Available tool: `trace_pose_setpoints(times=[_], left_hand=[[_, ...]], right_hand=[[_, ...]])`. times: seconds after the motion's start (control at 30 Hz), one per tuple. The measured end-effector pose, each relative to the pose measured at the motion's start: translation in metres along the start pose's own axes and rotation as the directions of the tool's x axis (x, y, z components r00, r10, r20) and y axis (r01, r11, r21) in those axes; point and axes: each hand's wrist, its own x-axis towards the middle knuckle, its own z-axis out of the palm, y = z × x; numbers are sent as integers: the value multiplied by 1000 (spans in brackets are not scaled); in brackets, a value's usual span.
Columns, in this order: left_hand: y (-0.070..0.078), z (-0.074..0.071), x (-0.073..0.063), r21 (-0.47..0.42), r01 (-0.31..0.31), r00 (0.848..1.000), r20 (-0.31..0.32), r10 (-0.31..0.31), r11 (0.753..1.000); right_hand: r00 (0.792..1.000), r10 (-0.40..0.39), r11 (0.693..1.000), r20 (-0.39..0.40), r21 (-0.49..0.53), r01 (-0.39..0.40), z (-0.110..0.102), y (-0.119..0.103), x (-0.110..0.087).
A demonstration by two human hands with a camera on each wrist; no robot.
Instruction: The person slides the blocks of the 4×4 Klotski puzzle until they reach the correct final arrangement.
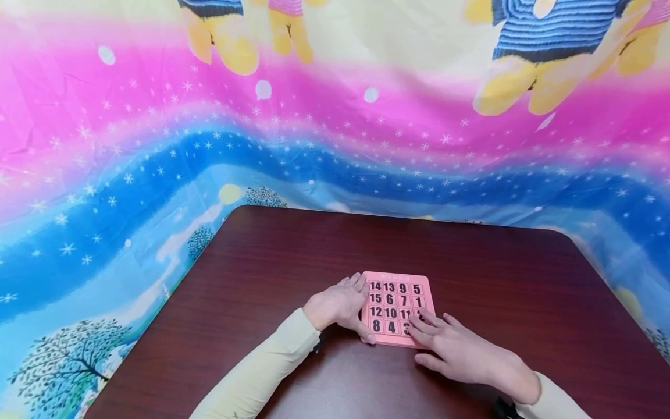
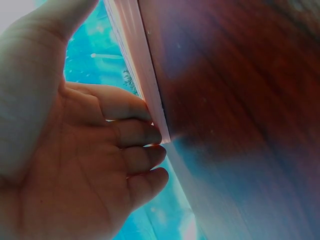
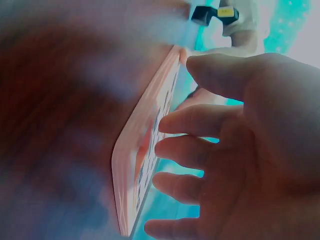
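A pink number slide puzzle (image 1: 389, 307) lies flat on the table, its square tiles printed with black numbers and its top row reading 14, 13, 9, 5. My left hand (image 1: 342, 302) rests along the puzzle's left side, with the thumb at the lower left corner. In the left wrist view, the fingertips (image 2: 156, 134) meet the puzzle's side edge (image 2: 145, 70). Over the lower right tiles, my right hand (image 1: 460, 349) spreads its fingers, which cover some numbers. The right wrist view shows these fingers (image 3: 180, 150) extended across the tile face, the thumb apart from them.
The dark red-brown wooden table (image 1: 293, 250) has rounded far corners. Behind it and at its sides hangs a bright cloth (image 1: 335, 122) with bears, snowflakes and trees. Light sleeves (image 1: 262, 366) cover both forearms, and a small black device (image 3: 215, 15) sits at the left wrist.
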Motion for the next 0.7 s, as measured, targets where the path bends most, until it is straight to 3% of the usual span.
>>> trace_pose_setpoints(times=[0.27,0.7], left_hand=[[0,0,0,3,1,1000,-9,-1,1000],[-1,1,1,-3,-2,1000,-2,2,1000]], right_hand=[[999,-7,1000,33,17,6,4,-8,-2],[997,37,997,71,69,-42,-1,4,-13]])
